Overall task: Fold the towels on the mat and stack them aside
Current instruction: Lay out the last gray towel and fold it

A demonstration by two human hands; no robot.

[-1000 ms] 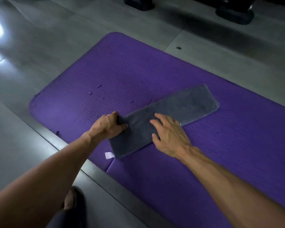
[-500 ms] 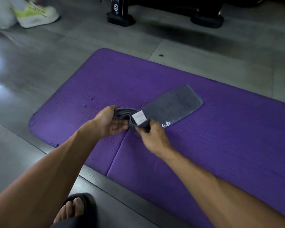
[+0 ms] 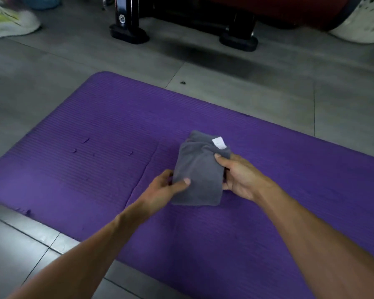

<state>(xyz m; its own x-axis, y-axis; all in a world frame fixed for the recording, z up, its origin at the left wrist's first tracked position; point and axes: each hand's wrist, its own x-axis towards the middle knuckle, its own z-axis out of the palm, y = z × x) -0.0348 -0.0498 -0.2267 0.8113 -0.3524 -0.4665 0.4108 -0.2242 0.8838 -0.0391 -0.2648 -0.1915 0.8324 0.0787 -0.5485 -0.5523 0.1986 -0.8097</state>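
Both hands, left hand (image 3: 166,186) and right hand (image 3: 238,178), pinched the soft, light folded grey terry towel (image 3: 198,171) by its side edges above the purple ribbed foam mat (image 3: 95,126); it looked floppy.

towel (image 3: 198,169): above the middle of the mat (image 3: 95,169), between my hands | my left hand (image 3: 166,186): at its left edge | my right hand (image 3: 240,175): at its right edge | mat: on the floor (image 3: 246,93) | shoe (image 3: 11,24): beyond the mat's far left corner
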